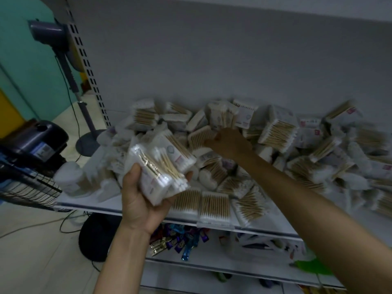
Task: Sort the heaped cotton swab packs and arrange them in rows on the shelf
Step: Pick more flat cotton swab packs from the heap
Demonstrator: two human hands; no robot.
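A big heap of cotton swab packs (275,132) covers the white shelf (89,203) from the middle to the right edge. My left hand (140,200) holds a stack of several swab packs (161,166) above the shelf's front left part, thumb on the left side and fingers under the right. My right hand (229,143) reaches into the heap's middle and its fingers pinch a pack of wooden-stick swabs (199,136). Three packs (214,204) lie flat in a row along the shelf's front edge.
A standing fan (55,37) and a dark appliance (36,139) are left of the shelf unit. A wire basket (25,187) juts in at the left. The lower shelf holds small coloured packets (180,240). Cables run over the floor.
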